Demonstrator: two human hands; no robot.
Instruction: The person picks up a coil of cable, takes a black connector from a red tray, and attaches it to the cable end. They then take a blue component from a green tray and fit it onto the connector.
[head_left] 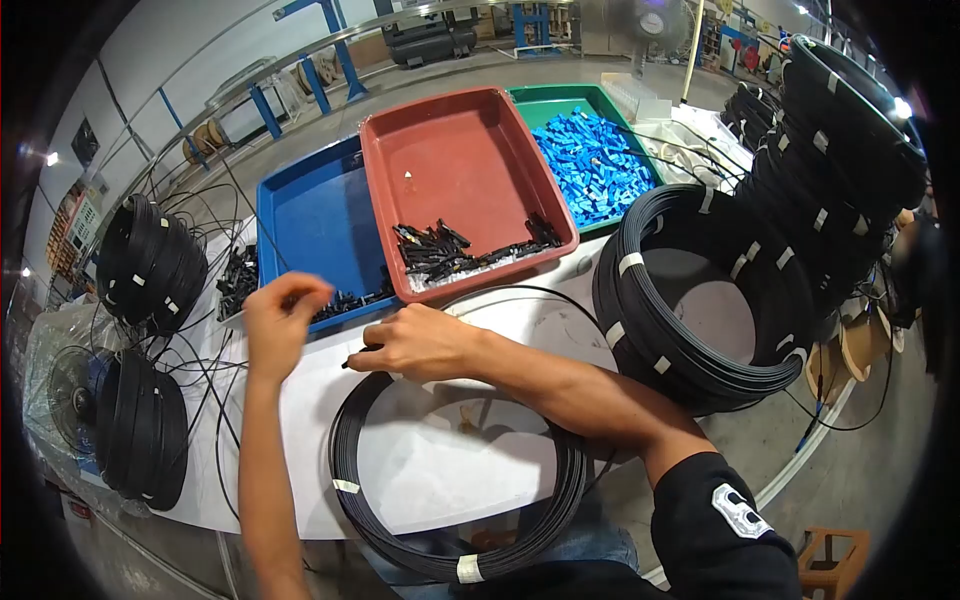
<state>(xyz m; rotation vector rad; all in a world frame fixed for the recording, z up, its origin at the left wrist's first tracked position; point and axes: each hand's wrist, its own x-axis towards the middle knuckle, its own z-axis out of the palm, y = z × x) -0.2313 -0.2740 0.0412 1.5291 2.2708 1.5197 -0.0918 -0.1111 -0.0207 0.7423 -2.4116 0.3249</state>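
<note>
My right hand [415,345] is closed around the end of a black cable [530,288], and a short dark tip pokes out past its fingers. The cable arcs off to the right behind my forearm. Below that hand, a coil of black cable [345,430] tied with white tape lies at the table's near edge. My left hand [278,325] is raised by the near corner of the blue tray [310,210]. Its fingers are curled together and a little blurred; what they hold, if anything, does not show. Small black parts [350,302] lie in the blue tray's near end.
A red tray [450,150] with black pieces overlaps the blue one. Behind it, a green tray [560,95] holds many blue connectors [595,165]. Large cable coils [690,330] stand at right, more coils [145,265] at left. Loose cables cross the white table [450,480].
</note>
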